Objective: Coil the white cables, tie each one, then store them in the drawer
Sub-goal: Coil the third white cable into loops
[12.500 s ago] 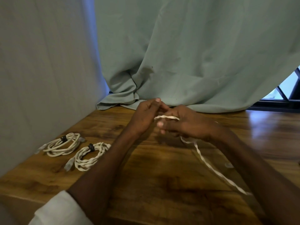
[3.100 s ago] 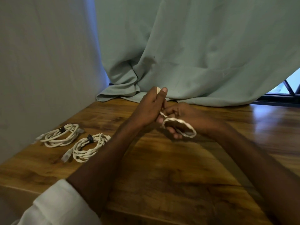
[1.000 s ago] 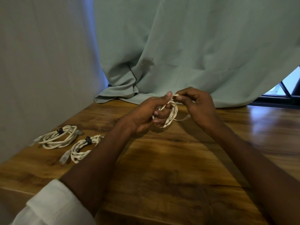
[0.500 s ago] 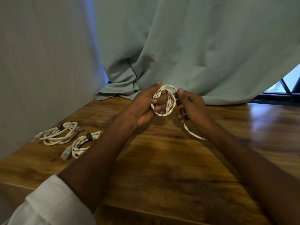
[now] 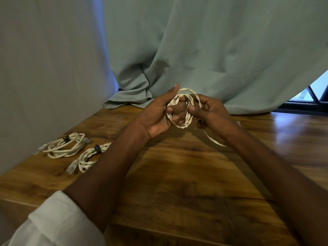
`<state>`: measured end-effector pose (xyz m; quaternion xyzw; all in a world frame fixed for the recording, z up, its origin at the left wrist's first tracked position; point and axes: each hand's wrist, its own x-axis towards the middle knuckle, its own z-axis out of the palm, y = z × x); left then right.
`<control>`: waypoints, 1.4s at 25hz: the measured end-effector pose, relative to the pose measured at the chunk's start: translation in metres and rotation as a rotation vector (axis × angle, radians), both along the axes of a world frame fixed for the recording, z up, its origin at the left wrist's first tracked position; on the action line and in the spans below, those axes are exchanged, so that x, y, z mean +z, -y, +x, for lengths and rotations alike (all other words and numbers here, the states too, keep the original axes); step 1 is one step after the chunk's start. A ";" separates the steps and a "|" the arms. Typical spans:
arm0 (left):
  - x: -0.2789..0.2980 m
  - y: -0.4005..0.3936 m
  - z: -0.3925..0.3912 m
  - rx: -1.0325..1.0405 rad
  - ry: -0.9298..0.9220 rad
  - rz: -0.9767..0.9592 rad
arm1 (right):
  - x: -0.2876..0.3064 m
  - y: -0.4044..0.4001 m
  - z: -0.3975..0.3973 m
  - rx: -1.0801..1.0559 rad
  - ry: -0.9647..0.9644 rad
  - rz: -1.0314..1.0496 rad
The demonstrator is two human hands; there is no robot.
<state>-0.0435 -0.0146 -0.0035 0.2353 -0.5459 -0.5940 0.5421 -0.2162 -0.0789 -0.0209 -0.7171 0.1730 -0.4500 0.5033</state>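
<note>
A white twisted cable (image 5: 184,123) is wound in several loops held up above the wooden table (image 5: 177,174). My left hand (image 5: 156,114) holds the coil with its fingers through the loops and its thumb up. My right hand (image 5: 211,112) pinches the cable at the coil's right side, and a loose tail (image 5: 213,141) hangs below it toward the table. Two coiled white cables lie at the left: a smooth one (image 5: 63,147) and a twisted one (image 5: 88,158), each bound with a dark tie. No drawer is in view.
A grey wall (image 5: 44,68) borders the table on the left. A pale green curtain (image 5: 213,50) hangs behind and bunches onto the table's far edge. A window frame (image 5: 310,102) shows at the far right. The table's front edge runs near the bottom.
Over the frames the cable's long tail has been wound into loops around my left hand's fingers. Since half a second ago both hands dropped slightly and the tail grew shorter.
</note>
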 end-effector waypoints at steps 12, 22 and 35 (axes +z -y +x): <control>0.002 -0.009 0.001 0.068 0.365 -0.017 | 0.005 0.006 -0.005 -0.195 0.018 -0.023; 0.003 -0.004 0.002 0.140 -0.039 0.062 | -0.004 0.003 0.003 -0.044 0.040 0.047; 0.003 -0.008 -0.001 0.015 -0.010 0.084 | 0.000 0.004 0.001 -0.326 -0.001 -0.168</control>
